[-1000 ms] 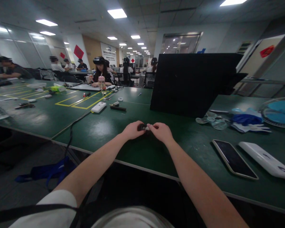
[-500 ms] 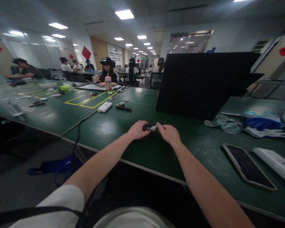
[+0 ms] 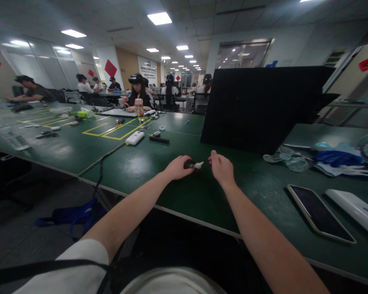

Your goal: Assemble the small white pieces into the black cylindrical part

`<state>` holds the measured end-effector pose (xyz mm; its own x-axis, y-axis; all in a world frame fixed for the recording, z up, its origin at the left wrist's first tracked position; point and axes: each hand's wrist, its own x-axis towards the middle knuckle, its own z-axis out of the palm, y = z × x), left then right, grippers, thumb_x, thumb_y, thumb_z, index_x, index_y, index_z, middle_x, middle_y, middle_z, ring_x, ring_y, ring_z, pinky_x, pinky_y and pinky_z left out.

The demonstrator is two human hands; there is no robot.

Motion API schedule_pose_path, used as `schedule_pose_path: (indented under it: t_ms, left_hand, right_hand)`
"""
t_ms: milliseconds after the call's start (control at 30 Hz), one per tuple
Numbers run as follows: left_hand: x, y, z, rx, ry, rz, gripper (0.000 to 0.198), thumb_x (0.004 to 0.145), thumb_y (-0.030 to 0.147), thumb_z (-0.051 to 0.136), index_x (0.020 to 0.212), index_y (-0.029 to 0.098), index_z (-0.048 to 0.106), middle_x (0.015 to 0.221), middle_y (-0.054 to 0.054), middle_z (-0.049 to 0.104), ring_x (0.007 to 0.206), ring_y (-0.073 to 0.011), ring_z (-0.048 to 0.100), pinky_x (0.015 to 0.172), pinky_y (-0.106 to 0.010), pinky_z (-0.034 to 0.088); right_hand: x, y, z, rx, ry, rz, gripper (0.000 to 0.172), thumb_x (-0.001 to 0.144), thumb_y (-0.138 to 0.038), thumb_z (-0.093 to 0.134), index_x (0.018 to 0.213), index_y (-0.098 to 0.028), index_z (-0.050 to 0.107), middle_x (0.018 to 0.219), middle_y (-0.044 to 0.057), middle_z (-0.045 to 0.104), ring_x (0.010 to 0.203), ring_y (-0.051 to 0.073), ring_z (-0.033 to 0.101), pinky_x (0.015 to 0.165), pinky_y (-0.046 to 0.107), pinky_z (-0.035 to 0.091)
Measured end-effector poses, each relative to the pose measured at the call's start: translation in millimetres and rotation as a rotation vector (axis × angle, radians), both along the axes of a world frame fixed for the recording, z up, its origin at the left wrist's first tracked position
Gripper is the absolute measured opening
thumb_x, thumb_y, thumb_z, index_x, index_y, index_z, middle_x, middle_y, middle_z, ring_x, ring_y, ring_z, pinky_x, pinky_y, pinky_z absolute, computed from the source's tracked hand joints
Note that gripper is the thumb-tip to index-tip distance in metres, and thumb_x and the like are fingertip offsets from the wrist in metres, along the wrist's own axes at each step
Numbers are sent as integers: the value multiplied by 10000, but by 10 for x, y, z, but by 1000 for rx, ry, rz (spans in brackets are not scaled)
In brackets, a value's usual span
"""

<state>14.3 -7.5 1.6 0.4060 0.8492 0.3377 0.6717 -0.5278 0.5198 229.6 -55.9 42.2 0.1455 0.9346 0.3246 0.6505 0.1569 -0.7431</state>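
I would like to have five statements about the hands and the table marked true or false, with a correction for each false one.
1. The left hand holds a dark object. True.
2. A white piece shows between the left hand and the right hand. True.
3. The right hand touches the white piece. False: a gap is between them.
4. The phone lies to the left of both hands. False: the phone lies to their right.
5. A bottle stands farther away than both hands. True.
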Motion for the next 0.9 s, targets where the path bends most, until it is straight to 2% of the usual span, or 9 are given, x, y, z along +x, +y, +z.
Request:
schedule_pose_path:
  t_ms: [67,167,300,467,667,767,900]
  left_hand:
    - [-6,1,2,-10,-3,-5,501,821,461,696,1259,230,615,1197,-97,658,1105,-252,635,1006,-418,516]
    - [-12,3,-1,-16,-5,-11,506,819,464,697,1261,232,613,1189,-96,659,1090,-252,637,991,-413,520]
    - [-5,12,-13,0,-2,-7,496,819,458,691,1250,226,612,1181,-96,661,1081,-251,637,978,-410,522]
    - [-1,27,-26,6,-10,-8,462,799,433,707,1206,231,624,1145,-78,677,1072,-238,641,988,-398,519]
    - [-27,38,-29,-43,-51,0,489,767,430,742,1202,236,633,1130,-67,700,1006,-230,666,936,-388,541]
    - [-172,103,9,-91,-101,47,478,769,428,739,1195,240,636,1093,-53,717,953,-214,681,893,-364,554]
    - [-659,222,116,-26,-40,197,473,769,350,717,1224,254,632,1109,-48,721,976,-224,678,914,-372,545]
  right_hand:
    - [-2,-55,49,100,65,-12,717,939,-775,245,949,-207,682,762,69,657,644,193,586,582,309,441]
    - [-13,-71,77,93,74,-10,685,924,-782,308,832,-203,662,704,57,629,622,187,565,571,304,427]
    - [-35,46,-16,-113,12,-7,660,902,-769,405,636,-198,603,644,53,620,581,176,542,552,307,393]
    - [-38,176,-165,-354,-200,90,551,876,-685,548,643,-198,661,650,54,650,574,181,568,553,315,384]
    - [15,147,-89,-271,-111,52,722,925,-778,296,712,-203,677,700,76,666,621,198,600,596,336,437]
    - [56,116,-37,-255,-93,5,735,924,-786,274,715,-201,666,692,81,659,618,201,600,601,343,452]
    - [59,81,-30,-269,-79,41,688,931,-765,318,712,-205,652,679,69,646,598,190,586,598,342,463]
